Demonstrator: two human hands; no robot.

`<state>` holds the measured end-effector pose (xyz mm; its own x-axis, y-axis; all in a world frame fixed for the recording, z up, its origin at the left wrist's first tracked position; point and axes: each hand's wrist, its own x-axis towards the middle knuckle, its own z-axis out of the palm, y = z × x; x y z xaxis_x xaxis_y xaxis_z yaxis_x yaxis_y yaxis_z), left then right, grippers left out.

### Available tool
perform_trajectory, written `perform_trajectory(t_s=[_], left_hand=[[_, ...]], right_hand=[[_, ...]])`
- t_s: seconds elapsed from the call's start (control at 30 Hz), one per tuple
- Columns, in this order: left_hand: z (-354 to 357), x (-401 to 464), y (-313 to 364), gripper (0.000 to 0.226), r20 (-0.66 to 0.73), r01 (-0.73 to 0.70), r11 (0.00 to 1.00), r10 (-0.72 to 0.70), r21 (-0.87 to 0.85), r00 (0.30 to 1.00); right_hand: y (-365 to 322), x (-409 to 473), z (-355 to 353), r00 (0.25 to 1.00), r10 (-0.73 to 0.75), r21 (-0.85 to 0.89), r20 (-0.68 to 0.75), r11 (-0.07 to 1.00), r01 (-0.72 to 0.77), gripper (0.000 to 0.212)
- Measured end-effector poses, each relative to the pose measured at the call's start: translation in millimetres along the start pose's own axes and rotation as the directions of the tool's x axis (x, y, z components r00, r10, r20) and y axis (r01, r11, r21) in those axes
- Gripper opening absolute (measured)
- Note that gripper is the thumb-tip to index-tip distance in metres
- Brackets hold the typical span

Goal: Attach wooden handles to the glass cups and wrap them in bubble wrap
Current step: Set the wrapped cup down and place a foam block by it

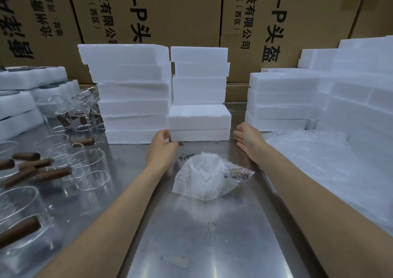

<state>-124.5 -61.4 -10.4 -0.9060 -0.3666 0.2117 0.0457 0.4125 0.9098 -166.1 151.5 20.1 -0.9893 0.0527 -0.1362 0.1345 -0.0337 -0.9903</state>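
A glass cup wrapped in bubble wrap [209, 176] is lying on the steel table [212, 246], near centre, untouched. Beyond it, the lower foam blocks [200, 122] of the middle stack are being flanked by both hands: the left hand [163, 142] is being held with fingers curled at the stack's left corner, the right hand [247, 137] open just beside its right end. Unwrapped glass cups [89, 167] and wooden handles [42, 171] are lying at left.

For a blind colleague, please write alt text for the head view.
Two hands, left and right, reach for a foam box behind a bubble-wrapped cup on a metal table. Glass cups with wooden handles lie left.
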Motion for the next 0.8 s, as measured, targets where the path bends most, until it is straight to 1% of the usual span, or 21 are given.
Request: perform_trajectory(t_s=[0.07, 0.17, 0.3, 0.47, 0.63, 0.8], left_hand=[[0.6, 0.9, -0.2, 0.052, -0.005, 0.001, 1.000, -0.001, 0.012, 1.000], [1.3, 1.0, -0.9, 0.054, 0.023, -0.001, 0.999, 0.000, 0.033, 1.000], [1.4, 1.7, -1.9, 0.056, 0.049, -0.009, 0.999, 0.007, 0.038, 0.999], [2.6, 4.9, -2.9, 0.055, 0.038, 0.005, 0.999, -0.007, 0.048, 0.999], [5.0, 9.6, -6.7, 0.059, 0.065, 0.005, 0.999, -0.007, 0.035, 0.998], [7.4, 12.5, -8.8, 0.057, 0.083, -0.012, 1.000, 0.012, 0.003, 0.996]], right_hand=[[0.7, 0.5, -0.5, 1.000, -0.006, -0.006, 0.014, 1.000, 0.006, 0.047], [1.6, 0.7, -1.3, 0.999, -0.013, -0.025, 0.033, 1.000, 0.014, 0.049], [0.6, 2.2, -2.1, 0.999, -0.007, -0.008, 0.032, 1.000, 0.007, 0.047], [0.6, 4.2, -1.0, 1.000, 0.000, -0.004, 0.032, 1.000, 0.000, 0.049], [3.1, 9.4, -0.9, 0.999, 0.000, -0.052, 0.035, 0.999, 0.002, 0.044], [5.1, 13.7, 0.3, 0.999, 0.000, -0.107, 0.036, 0.994, 0.004, 0.035]])
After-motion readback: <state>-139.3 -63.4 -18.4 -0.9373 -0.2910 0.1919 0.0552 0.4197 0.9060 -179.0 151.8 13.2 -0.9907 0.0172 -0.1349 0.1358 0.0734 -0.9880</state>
